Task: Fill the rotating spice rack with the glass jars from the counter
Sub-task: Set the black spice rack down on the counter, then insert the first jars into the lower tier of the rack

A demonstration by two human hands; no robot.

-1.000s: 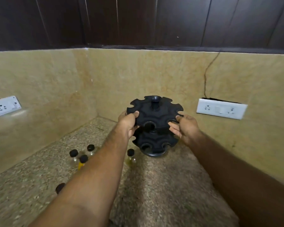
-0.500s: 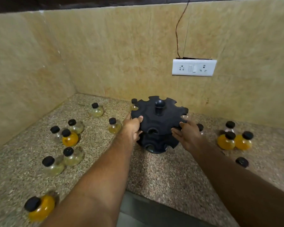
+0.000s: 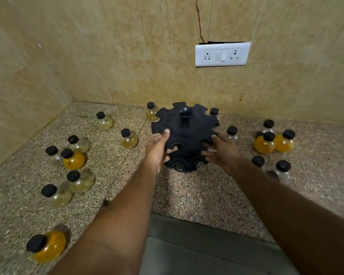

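Observation:
A black two-tier spice rack with notched rims and a centre knob stands on the speckled counter; its slots are empty. My left hand grips the top tier's left rim, thumb on top. My right hand holds the right rim, fingers spread under the disc. Round glass jars with black caps lie scattered around: several pale or clear ones on the left, an orange one among them, another orange jar at the near left, and two orange jars on the right.
Tiled walls meet in a corner at the back left. A white socket plate sits on the back wall above the rack. The counter's front edge runs just below my forearms, with grey floor beyond it.
My view has tilted down, so the counter and the jars on both sides now show. Both hands stay on the rack, which has come down onto the counter.

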